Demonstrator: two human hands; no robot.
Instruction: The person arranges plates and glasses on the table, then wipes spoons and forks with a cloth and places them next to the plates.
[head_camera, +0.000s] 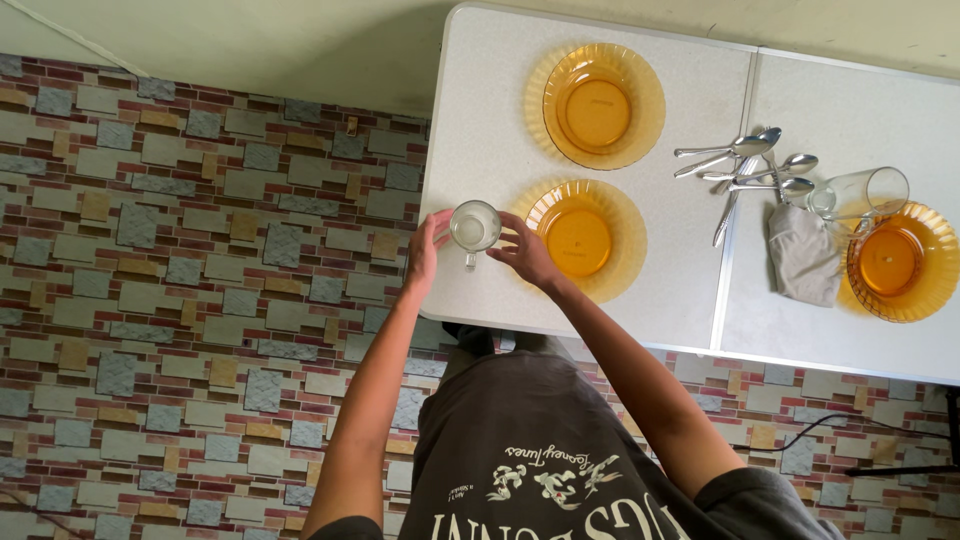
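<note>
White folding table (640, 300) over brick-pattern floor (200, 250). Clear glass mug (475, 227) at table's 8 o'clock corner, clasped between left hand (426, 250) and right hand (522, 252); amber plate (580, 238) at its 3 o'clock.

A white folding table (640, 290) stands on a floor (180, 260) that looks like coloured bricks. A clear glass mug (475, 226) sits near the table's edge. At 3 o'clock from it lies an amber plate (580, 238). At 12 o'clock from that plate lies another amber plate (597, 105). Further toward 3 o'clock lie shiny spoons (755, 165), a grey cloth (805, 255), a tipped glass (862, 194) and a third amber plate (900, 262).
</note>
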